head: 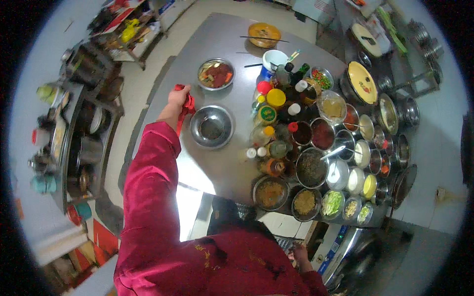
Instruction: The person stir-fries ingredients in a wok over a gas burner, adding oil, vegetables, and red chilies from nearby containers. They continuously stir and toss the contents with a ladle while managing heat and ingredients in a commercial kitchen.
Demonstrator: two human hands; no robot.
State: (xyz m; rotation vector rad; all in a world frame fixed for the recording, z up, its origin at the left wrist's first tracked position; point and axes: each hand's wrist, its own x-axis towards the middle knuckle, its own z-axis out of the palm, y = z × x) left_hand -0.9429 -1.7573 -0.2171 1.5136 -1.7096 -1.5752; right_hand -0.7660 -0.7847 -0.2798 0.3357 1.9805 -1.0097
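My left hand [178, 95] is stretched out over the metal table [237, 159], its fingers closed around a crumpled red cloth or bag [188, 106]; which it is, I cannot tell. Just to its right sits an empty-looking stainless steel bowl [211, 127]. Beyond that is a second metal bowl [216, 74], filled with dark red paste, orange pieces and pale slices. Low at my right side, below the table edge, my right hand [300, 254] is small and blurred. Whether it holds anything is unclear.
Several seasoning bottles [276, 97] crowd the table's right half, beside bowls of chopped greens [332, 204] and ground spice [304, 202]. A yellow bowl [263, 35] with chopsticks across it stands at the far end. Shelving with pots [90, 150] lines the left.
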